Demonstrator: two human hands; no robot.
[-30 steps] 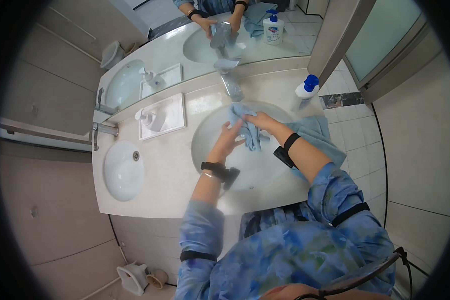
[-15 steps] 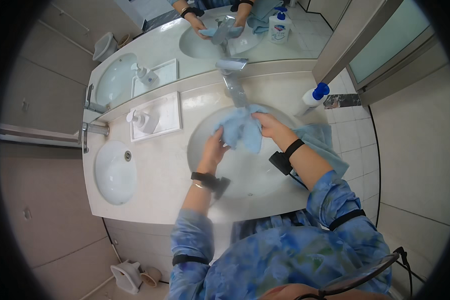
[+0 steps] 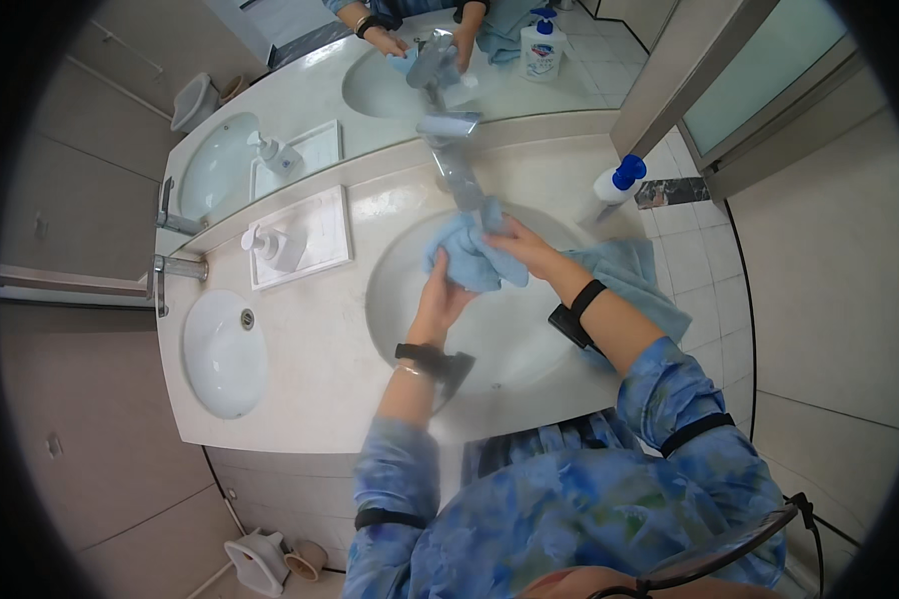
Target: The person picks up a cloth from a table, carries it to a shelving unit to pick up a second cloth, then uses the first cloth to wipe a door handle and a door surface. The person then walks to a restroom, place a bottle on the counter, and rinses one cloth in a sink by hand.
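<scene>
Blue cloth (image 3: 469, 258) half-hidden by right hand (image 3: 525, 250)

Washroom, twin sinks (image 3: 225, 351) in stone counter (image 3: 320, 329), wall mirror (image 3: 370, 90), soap dispenser (image 3: 270, 247)

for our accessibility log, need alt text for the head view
Seen from above, both hands, left hand and right hand, hold a bunched blue cloth over a round basin beneath a chrome tap. A soap bottle stands behind.
</scene>
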